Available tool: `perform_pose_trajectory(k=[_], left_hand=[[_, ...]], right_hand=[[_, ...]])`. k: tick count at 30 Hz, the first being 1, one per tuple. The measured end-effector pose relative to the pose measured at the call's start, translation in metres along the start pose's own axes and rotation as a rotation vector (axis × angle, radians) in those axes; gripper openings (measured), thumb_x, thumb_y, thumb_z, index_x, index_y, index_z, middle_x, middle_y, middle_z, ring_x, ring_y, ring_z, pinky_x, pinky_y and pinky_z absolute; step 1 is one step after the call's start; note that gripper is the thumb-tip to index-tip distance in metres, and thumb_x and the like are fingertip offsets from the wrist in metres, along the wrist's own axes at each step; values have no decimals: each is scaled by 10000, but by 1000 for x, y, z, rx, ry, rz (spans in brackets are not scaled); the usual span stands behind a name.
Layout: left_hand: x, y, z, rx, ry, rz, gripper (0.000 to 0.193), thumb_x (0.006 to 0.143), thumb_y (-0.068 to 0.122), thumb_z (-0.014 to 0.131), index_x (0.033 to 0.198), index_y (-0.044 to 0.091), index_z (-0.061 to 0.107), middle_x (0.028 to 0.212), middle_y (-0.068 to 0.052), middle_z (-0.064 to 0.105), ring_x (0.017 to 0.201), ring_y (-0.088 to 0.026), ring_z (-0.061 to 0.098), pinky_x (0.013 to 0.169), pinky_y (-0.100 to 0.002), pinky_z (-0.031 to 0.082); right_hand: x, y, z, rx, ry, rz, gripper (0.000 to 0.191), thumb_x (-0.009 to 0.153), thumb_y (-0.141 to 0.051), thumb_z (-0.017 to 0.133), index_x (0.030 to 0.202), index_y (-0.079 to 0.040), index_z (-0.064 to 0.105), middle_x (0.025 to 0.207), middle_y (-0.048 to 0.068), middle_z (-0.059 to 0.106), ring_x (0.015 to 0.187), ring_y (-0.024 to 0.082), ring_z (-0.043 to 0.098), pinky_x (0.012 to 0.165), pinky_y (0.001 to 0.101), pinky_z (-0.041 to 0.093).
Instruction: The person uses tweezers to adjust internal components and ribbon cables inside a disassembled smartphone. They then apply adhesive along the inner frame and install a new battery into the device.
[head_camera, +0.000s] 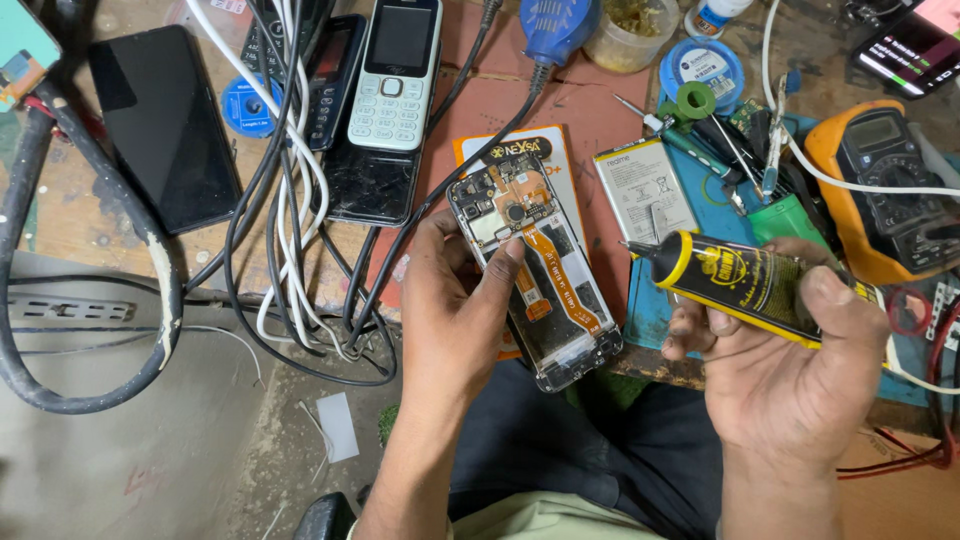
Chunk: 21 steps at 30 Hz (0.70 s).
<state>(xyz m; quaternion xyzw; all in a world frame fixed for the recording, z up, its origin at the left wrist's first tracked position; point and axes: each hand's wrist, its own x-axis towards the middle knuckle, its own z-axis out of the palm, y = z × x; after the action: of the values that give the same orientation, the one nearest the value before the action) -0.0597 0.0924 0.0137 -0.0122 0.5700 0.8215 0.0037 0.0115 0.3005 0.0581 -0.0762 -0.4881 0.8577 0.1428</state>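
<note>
My left hand (455, 310) grips an opened smartphone (535, 270) with its back cover off, showing the circuit board, a camera lens and an orange flex cable. The thumb rests on the flex cable near the phone's middle. My right hand (790, 370) holds a black and yellow glue tube (750, 283), its thin nozzle pointing left toward the phone, a short way from its right edge. A white phone battery (645, 190) lies on the bench just above the nozzle.
A white keypad phone (395, 75), a cracked dark phone (372, 180) and a black smartphone (165, 125) lie at the back left among black and white cables (290, 220). An orange multimeter (885, 185), screwdrivers (745, 160) and a blue mat (650, 300) sit at the right.
</note>
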Motion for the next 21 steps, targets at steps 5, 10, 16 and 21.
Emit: perform_pose_trajectory(k=[5,10,16,21], left_hand=[[0,-2,0,-20,2,-35,318,977,15,645,1262,-38,515,1073,-142,732,964,-126,697,837,-278,591],[-1,-2,-1,-24,-7,-9,308,988,22,644,1256,-39,505,1078,-144,736,976,-128,704,845,-279,589],[0,-1,1,-20,-7,-17,325,984,25,646,1268,-37,502,1082,-135,734,977,-124,705,848,-277,595],[0,0,1,-6,-4,-26,324,985,29,645,1267,-38,502,1070,-137,736,964,-124,706,835,-277,597]], right_hand=[[-2,7,12,-273,8,-146,404,1160,-331,595,1173,71,626,938,205,706,717,292,692,615,437,596],[-5,23,24,-656,123,-365,413,1146,-325,602,1177,87,614,1017,161,694,735,231,702,640,372,608],[1,33,23,-862,123,-464,433,1187,-325,625,1110,100,664,897,123,700,716,170,685,691,272,559],[5,39,19,-916,113,-496,418,1167,-332,643,1120,82,678,938,88,693,772,120,647,720,260,538]])
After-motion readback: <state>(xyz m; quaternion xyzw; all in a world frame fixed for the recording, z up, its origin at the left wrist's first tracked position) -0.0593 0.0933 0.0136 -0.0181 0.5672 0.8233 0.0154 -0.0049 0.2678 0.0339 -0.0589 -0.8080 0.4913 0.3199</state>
